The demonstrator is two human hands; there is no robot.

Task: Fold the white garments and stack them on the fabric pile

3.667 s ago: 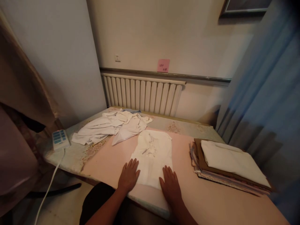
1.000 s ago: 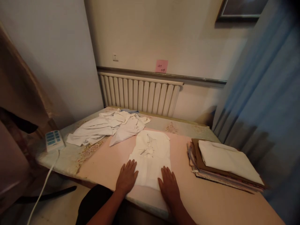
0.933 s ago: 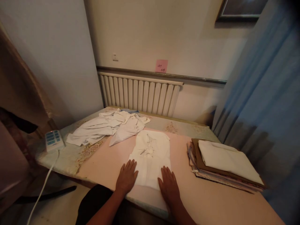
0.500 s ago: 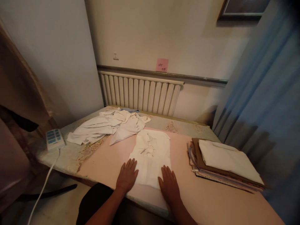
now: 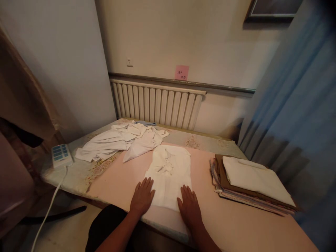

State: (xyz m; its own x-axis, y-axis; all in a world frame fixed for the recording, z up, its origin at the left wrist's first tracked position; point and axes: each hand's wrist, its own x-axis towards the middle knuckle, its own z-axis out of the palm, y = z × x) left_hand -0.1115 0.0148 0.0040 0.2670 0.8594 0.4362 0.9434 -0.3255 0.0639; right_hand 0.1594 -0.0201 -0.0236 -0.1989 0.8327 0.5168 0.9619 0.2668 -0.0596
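A white garment (image 5: 170,185), folded into a rough rectangle, lies on a pink sheet (image 5: 115,189) over the table. Creases and a bunched part show near its upper middle. My left hand (image 5: 142,196) rests flat by its lower left edge, fingers stretched forward. On the opposite side, my right hand (image 5: 189,206) lies palm down at the lower right edge, its fingers slightly apart. Neither hand grips anything. Whether the palms press on cloth or on the sheet is partly hidden.
Loose white clothes (image 5: 112,140) lie in a heap at the back left. At the right is a stack of folded cloths (image 5: 257,178), white on top of brown. A power strip (image 5: 61,155) with a white cord sits at the left edge. A radiator (image 5: 157,103) stands behind the table.
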